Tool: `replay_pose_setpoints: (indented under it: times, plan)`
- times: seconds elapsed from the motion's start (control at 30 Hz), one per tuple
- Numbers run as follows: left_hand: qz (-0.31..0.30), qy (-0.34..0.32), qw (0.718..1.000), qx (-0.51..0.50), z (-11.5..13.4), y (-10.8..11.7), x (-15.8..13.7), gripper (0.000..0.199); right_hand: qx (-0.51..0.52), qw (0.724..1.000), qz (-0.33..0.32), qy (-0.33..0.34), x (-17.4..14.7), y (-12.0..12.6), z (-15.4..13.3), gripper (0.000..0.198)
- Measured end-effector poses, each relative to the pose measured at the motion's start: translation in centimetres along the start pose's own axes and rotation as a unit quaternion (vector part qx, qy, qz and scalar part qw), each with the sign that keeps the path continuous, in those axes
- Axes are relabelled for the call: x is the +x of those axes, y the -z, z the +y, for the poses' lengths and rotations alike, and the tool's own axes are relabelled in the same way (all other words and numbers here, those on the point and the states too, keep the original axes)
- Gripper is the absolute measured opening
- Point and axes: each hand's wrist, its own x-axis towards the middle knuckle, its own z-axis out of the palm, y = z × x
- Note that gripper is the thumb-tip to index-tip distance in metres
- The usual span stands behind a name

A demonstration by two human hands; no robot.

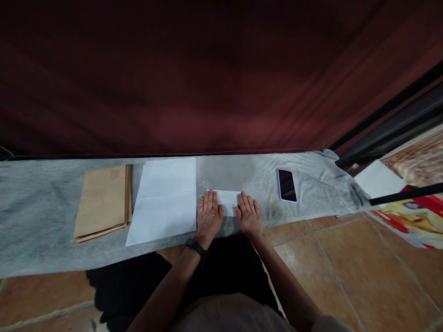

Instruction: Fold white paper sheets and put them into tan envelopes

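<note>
Small wht paper (228, 202), btwn L grip (209, 216), R grip (249, 214) (palms down)

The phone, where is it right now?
In the head view, the phone lies on the gray cloth, to the right of the right hand, which touches the small white paper.
</note>
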Motion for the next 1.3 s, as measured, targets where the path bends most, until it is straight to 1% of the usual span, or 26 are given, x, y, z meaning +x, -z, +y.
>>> replay_pose_setpoints:
  times: [0.07, 0.23, 0.3, 0.4, 0.5, 0.7, 0.97, 1.17, 1.3]
  plan:
    - [-0.006, -0.012, 1.0, -0.002, 0.7, 0.1, -0.1, 0.06, 0.0, 1.0, 0.0, -0.001, 0.0, 0.0, -0.1, 0.054]
    - [-0.036, -0.098, 0.994, -0.026, 3.5, 0.0, -0.2, 0.058, -0.013, 1.0, -0.014, -0.002, -0.1, 0.0, -0.1, 0.053]
    - [-0.055, -0.118, 0.991, -0.031, 4.3, -0.1, -0.2, 0.057, -0.021, 0.999, -0.023, -0.001, -0.1, 0.1, 0.0, 0.052]
    - [-0.072, -0.121, 0.99, -0.027, 4.4, -0.3, -0.2, 0.06, -0.027, 0.999, -0.024, -0.005, -0.1, 0.0, 0.0, 0.052]
    - [-0.074, -0.122, 0.99, -0.019, 3.6, -0.2, -0.2, 0.066, -0.022, 1.0, -0.014, -0.002, -0.1, -0.1, 0.0, 0.053]
    - [-0.053, -0.097, 0.994, 0.002, 1.9, -0.1, -0.5, 0.069, -0.015, 1.0, 0.004, 0.002, -0.2, -0.2, 0.0, 0.054]
    - [-0.025, -0.061, 0.998, 0.016, 0.4, 0.0, -0.9, 0.066, -0.012, 1.0, 0.009, 0.0, 0.0, -0.2, 0.0, 0.055]
    - [-0.014, -0.025, 0.999, 0.02, 0.2, -0.1, -1.1, 0.061, 0.007, 1.0, -0.006, -0.01, 0.0, 0.0, 0.1, 0.054]
    - [-0.018, -0.012, 1.0, 0.016, 0.6, 0.0, -1.1, 0.061, 0.041, 0.998, -0.012, -0.039, 0.4, 0.4, -0.6, 0.054]
